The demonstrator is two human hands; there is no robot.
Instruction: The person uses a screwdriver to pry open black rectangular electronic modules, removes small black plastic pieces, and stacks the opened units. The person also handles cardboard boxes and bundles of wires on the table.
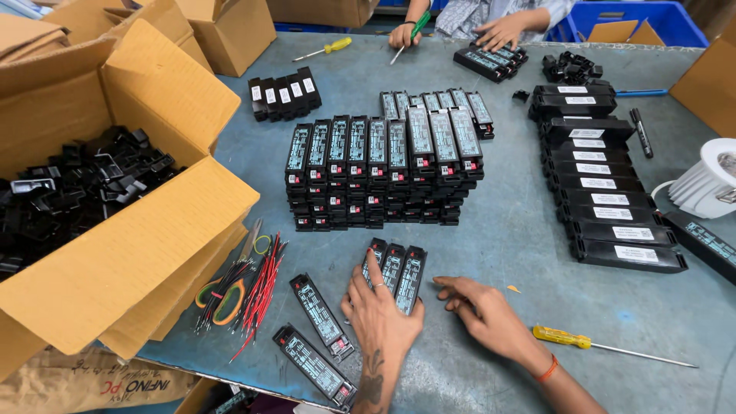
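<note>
My left hand (377, 307) lies flat on a small row of three black oblong electronic modules (397, 270) near the table's front edge, fingers spread over them. My right hand (483, 310) rests palm down on the bare grey table just right of that row, fingers apart, holding nothing. Two more loose black modules (320, 316) (314, 366) lie to the left of my left hand. A tall stack of the same modules (383, 172) stands in the middle of the table.
An open cardboard box of black plastic parts (77, 192) sits at left. Red and black wire bundles (245, 295) lie beside it. A yellow-handled screwdriver (563, 337) lies right of my hands. Long black housings (606, 199) are stacked at right. Another person's hands (498, 31) work at the far edge.
</note>
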